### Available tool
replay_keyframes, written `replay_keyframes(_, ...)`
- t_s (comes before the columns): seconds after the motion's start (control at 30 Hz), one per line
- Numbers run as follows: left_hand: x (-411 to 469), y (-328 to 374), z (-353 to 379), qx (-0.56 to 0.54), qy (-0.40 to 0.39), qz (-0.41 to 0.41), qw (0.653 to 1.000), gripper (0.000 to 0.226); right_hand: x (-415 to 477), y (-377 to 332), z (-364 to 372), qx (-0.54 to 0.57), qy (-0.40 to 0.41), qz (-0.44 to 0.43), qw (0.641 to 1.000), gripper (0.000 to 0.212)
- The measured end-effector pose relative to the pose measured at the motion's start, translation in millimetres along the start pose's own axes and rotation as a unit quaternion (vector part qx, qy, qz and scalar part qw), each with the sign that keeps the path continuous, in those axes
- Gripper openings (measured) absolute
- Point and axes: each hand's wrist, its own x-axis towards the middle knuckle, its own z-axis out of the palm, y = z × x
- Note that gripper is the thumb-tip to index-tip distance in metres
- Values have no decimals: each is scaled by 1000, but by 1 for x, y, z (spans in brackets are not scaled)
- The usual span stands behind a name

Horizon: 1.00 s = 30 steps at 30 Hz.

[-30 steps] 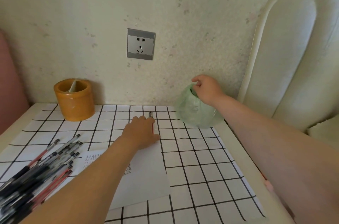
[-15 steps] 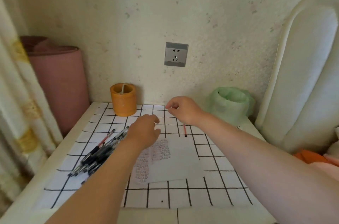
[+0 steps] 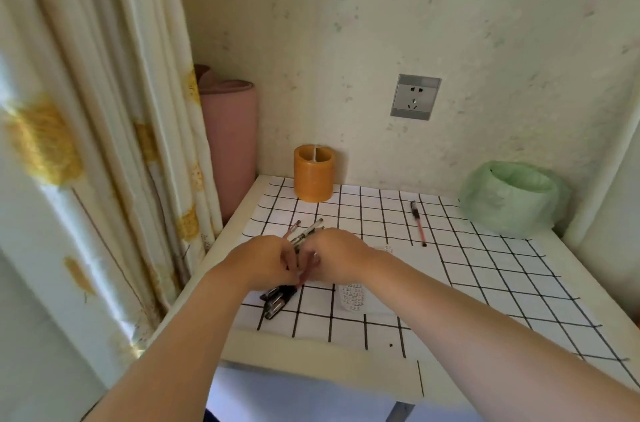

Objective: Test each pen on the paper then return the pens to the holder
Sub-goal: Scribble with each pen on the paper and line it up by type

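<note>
Both grips met over the pile of pens [image 3: 277,297] at the left part of the counter [image 3: 519,286]: the left hand [image 3: 268,260] and the right hand [image 3: 337,257] had their fingers curled in toward each other, and a reddish pen [image 3: 306,274] ran down between them, pinched by fingertips, though blur made it impossible to tell which hand truly had hold of it. Black pen ends stuck out just below the grips, and a few clear and pink barrels fanned out just beyond the knuckles. To the right of the right grip, partly under that wrist, lay the paper [image 3: 353,297] with rows of small marks on it. Farther off, beyond and to the right of the grips, a single red pen with a black cap [image 3: 418,222] lay alone on the checked cloth [image 3: 485,269]. Straight beyond the grips, against the wall, stood the orange holder [image 3: 314,177], upright, well apart from the hands. A green-bagged bin [image 3: 512,200] sat at the far right corner, and a curtain [image 3: 104,110] hung to the left of the left grip
</note>
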Motion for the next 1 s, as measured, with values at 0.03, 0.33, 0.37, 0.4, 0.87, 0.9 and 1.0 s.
replay_keyframes(0.03, -3, -2, -1, 8, -13, 2, 1000, 17, 0, -1, 3, -7, -3, -9, 1000, 14)
replay_keyframes(0.33, -14, -9, -3, 10, -31, 18, 999, 15, -1, 0, 12, -109, 47, -100, 988, 16)
replay_keyframes(0.37, -14, -9, -3, 7, -33, 17, 999, 17, -1, 1, 13, -115, 52, -107, 986, 16)
replay_keyframes(0.4, -14, -9, -4, 7, -36, 16, 999, 18, -1, 2, 14, -119, 55, -109, 985, 16)
replay_keyframes(0.87, 0, 27, -6, -65, 70, 56, 994, 16, -42, 33, -19, 18, 122, -4, 992, 19)
replay_keyframes(0.9, 3, 34, -3, -67, 71, 66, 993, 15, -48, 38, -19, 10, 128, 7, 992, 23)
replay_keyframes(1.0, 11, 51, 6, -76, 85, 92, 989, 12, -60, 46, -18, -43, 140, 24, 989, 25)
